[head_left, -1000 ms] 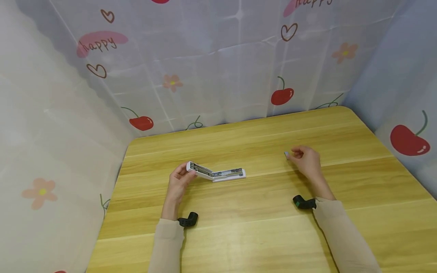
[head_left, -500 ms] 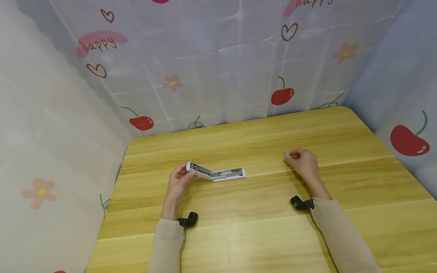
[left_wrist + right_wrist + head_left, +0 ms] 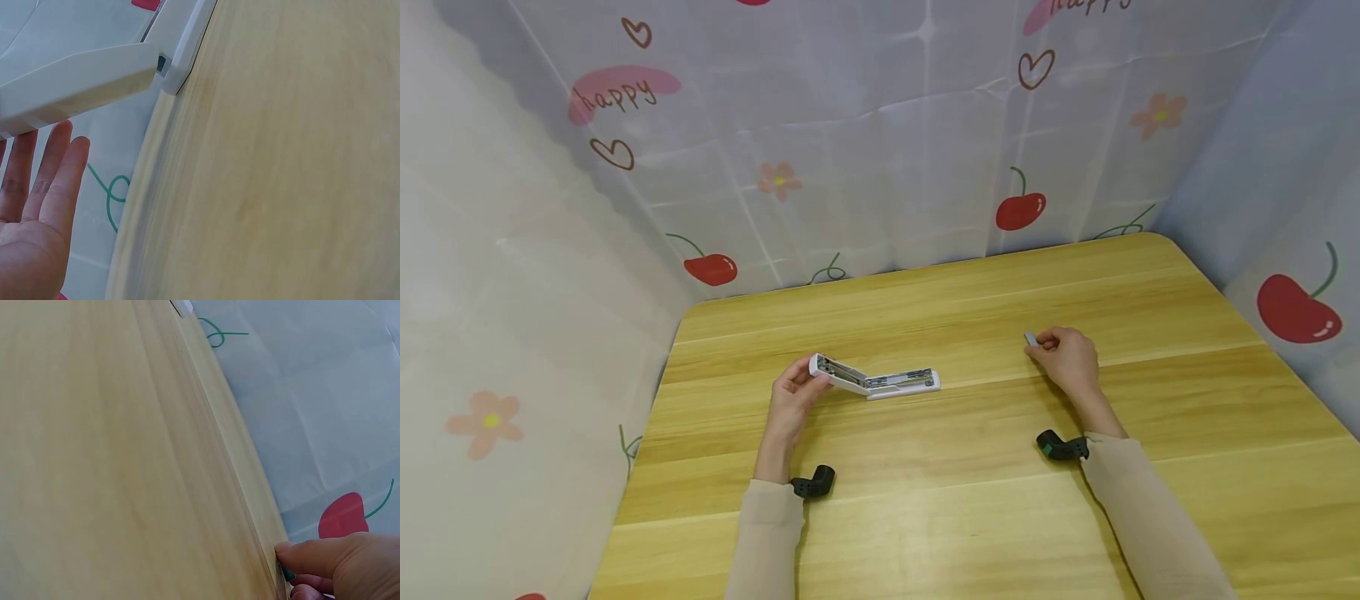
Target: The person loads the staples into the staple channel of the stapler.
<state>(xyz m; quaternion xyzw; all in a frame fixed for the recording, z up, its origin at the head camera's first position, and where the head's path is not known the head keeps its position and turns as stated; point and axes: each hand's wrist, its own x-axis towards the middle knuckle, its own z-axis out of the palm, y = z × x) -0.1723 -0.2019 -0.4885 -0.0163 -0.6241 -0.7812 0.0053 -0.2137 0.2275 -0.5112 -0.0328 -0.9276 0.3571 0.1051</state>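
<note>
A white stapler [image 3: 901, 388] is spread wide, its base on the table and its top arm raised to the left. In the head view the metal inside of both halves shows. My left hand [image 3: 787, 407] holds the tip of the raised arm between thumb and fingers. From the left wrist, the fingers [image 3: 65, 181] reach up under the stapler's white cover [image 3: 81, 81]; the thumb is hidden. Well to the right, my right hand [image 3: 1070, 362] pinches a small grey-blue strip [image 3: 1030, 338]. Mostly hidden by the fingertips, that strip [image 3: 287, 573] looks dark in the right wrist view.
The light wooden table [image 3: 925, 500] has a rounded far edge. Behind it hangs a pale curtain [image 3: 880, 167] printed with cherries, hearts and flowers; more printed cloth lines both sides. Black wrist cameras, left [image 3: 814, 482] and right [image 3: 1062, 446], sit at the sleeve cuffs.
My right hand has shifted slightly toward me and left, its fingers resettling around the strip, then almost stopped. The left hand and the stapler stay where they were.
</note>
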